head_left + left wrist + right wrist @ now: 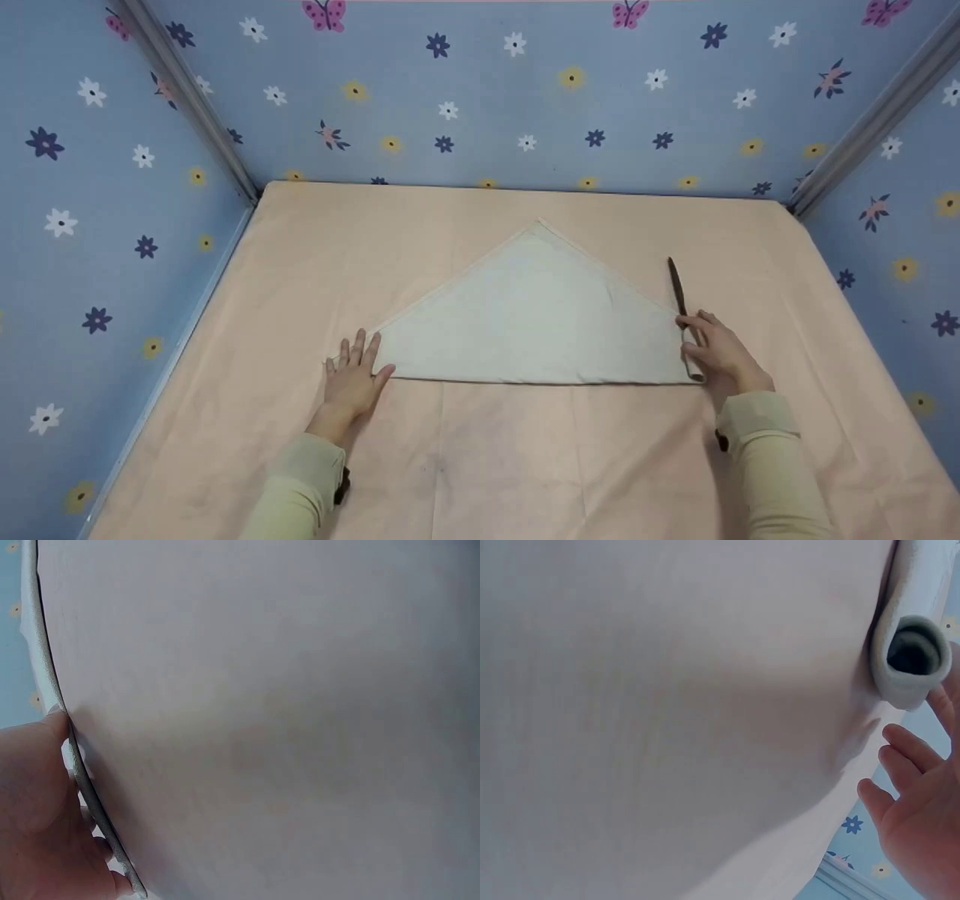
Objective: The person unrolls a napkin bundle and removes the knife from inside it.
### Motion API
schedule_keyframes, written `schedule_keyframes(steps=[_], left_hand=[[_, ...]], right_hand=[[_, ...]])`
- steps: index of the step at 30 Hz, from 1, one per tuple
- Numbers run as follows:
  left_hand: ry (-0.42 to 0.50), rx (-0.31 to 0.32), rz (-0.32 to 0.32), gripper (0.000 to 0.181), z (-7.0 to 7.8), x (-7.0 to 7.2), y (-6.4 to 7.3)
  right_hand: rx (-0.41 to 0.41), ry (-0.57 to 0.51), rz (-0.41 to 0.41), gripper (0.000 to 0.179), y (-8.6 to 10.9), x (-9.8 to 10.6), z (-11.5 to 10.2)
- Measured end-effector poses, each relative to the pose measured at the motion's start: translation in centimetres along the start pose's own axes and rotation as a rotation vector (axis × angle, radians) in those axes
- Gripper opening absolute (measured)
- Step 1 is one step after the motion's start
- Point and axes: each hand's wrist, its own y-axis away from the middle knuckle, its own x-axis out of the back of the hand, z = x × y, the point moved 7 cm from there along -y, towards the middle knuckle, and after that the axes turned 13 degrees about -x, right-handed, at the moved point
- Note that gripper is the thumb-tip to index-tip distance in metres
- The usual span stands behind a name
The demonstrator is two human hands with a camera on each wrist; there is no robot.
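Note:
A pale cloth lies folded into a broad triangle, its point toward the back wall and its long fold nearest me. Spread flat, my left hand presses on its left corner; in the left wrist view the thumb lies at the folded edge. At the other end the cloth is rolled into a narrow tube, which my right hand pinches between thumb and forefinger. The other fingers of that hand stand loose beside the roll. A slim dark pointed strip juts from the roll toward the back.
The table wears a peach cover with faint creases. Blue panels with flowers and butterflies enclose it at the back and both sides, with grey metal posts at the back corners.

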Motion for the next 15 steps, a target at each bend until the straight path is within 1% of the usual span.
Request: schedule_keyframes(steps=[6, 13, 15], left_hand=[[-0.008, 0.003, 0.001, 0.065, 0.1, 0.0, 0.0], [0.0, -0.009, 0.009, 0.065, 0.1, 0.0, 0.0], [0.0, -0.015, 0.01, 0.065, 0.1, 0.1, 0.0]], right_hand=[[-0.035, -0.005, -0.008, 0.052, -0.1, 0.2, 0.6], [-0.014, -0.012, 0.027, 0.052, 0.3, 0.8, 1.0], [-0.02, -0.011, 0.036, 0.051, 0.5, 0.9, 1.4]])
